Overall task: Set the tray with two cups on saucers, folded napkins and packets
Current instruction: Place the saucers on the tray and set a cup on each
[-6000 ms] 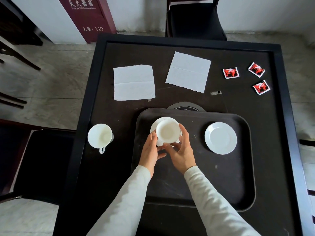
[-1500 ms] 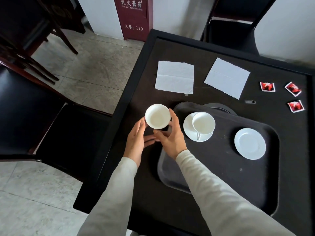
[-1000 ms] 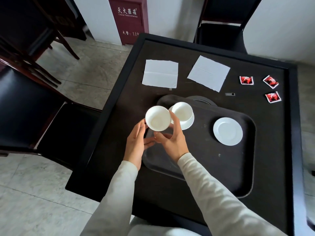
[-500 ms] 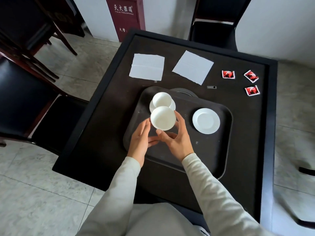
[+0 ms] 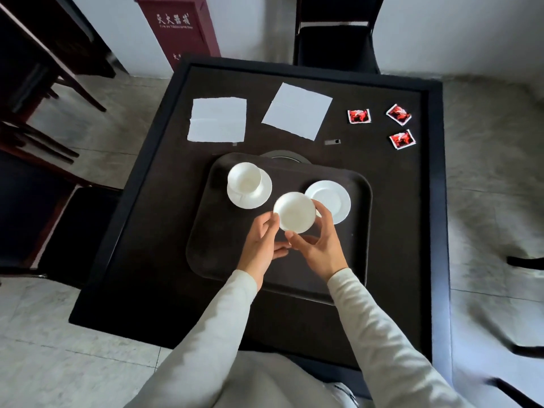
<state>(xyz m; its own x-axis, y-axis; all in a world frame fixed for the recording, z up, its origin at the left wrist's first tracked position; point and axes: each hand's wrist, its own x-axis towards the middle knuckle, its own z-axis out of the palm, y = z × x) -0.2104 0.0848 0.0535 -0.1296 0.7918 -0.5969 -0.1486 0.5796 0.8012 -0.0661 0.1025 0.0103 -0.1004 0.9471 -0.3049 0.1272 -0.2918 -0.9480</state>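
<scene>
A dark tray [image 5: 223, 260] lies on the black table [image 5: 153, 231]. At the tray's far left a white cup [image 5: 245, 178] stands on a saucer [image 5: 259, 198]. A bare saucer [image 5: 332, 198] lies at the tray's far right. My left hand [image 5: 262, 245] and my right hand [image 5: 319, 245] hold a second white cup [image 5: 295, 212] between them above the tray's middle, just left of the bare saucer. Two flat white napkins [image 5: 217, 119] [image 5: 297, 111] lie beyond the tray. Three red packets [image 5: 358, 116] [image 5: 398, 113] [image 5: 402, 139] lie at the table's far right.
A black chair [image 5: 335, 33] stands behind the table and another chair [image 5: 59, 225] at its left. A dark red cabinet [image 5: 179, 28] stands by the wall. A round inset [image 5: 282, 156] shows behind the tray's far edge, a small grey tag [image 5: 332, 141] near it.
Both hands have carried the second cup from the table's left side over the tray and rightward toward the bare saucer. The first cup stays on its saucer.
</scene>
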